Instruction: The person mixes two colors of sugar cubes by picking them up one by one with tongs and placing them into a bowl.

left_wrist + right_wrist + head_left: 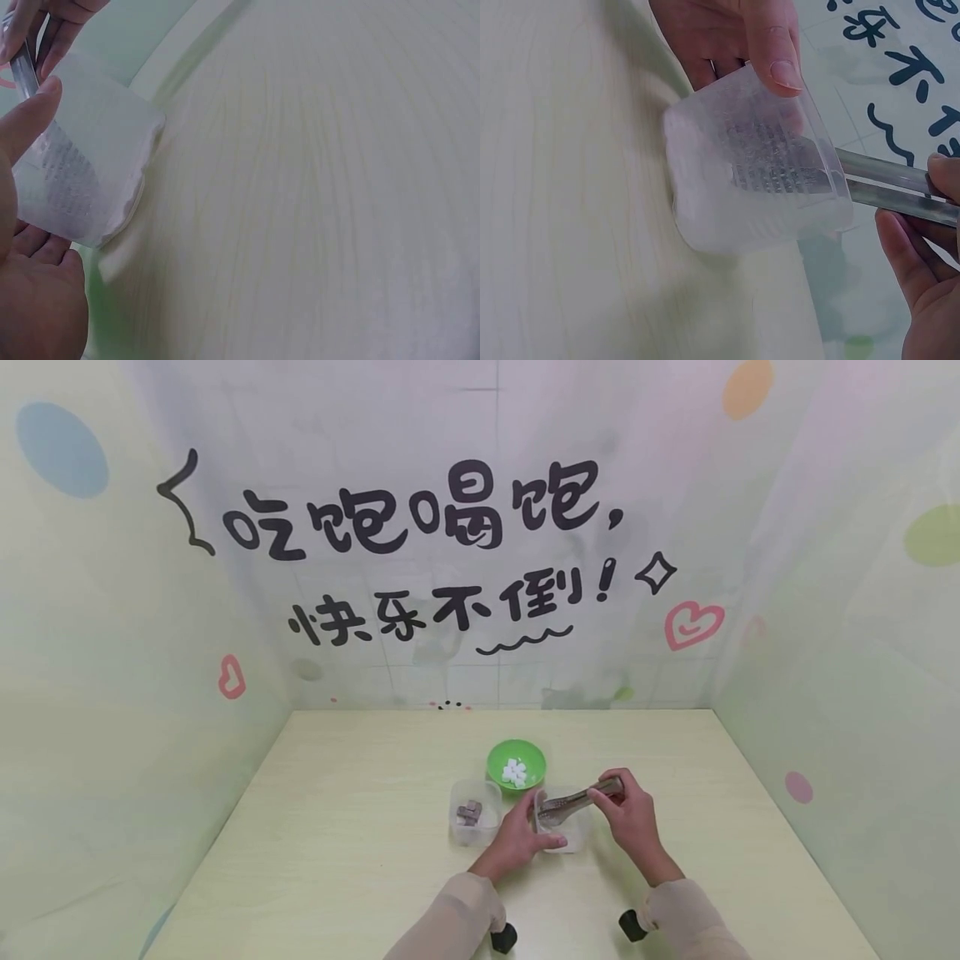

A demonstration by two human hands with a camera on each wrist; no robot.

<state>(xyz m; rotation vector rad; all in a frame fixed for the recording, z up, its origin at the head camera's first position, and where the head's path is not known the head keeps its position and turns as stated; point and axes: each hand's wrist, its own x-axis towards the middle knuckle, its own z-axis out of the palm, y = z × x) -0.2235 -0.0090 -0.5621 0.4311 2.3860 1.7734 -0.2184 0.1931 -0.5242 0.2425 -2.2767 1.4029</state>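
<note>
A clear plastic container (577,837) is held at its left side by my left hand (516,837), thumb on the near side and fingers behind it. The right wrist view shows this container's cloudy white base (701,195) facing the table. My right hand (633,817) grips a pair of metal tongs (577,799) by the handle end, thumb on one side and fingers on the other. Their broad, ridged heads (776,169) are inside the container, seen through its wall. In the left wrist view, the left thumb (34,116) overlaps the container.
A green bowl (495,767) with several white cubes (514,772) stands behind the hands. Left of the left hand is another clear container (459,835) holding a few brownish-purple cubes (469,812). The pale wooden table (337,860) meets a printed backdrop (450,677) at its far edge.
</note>
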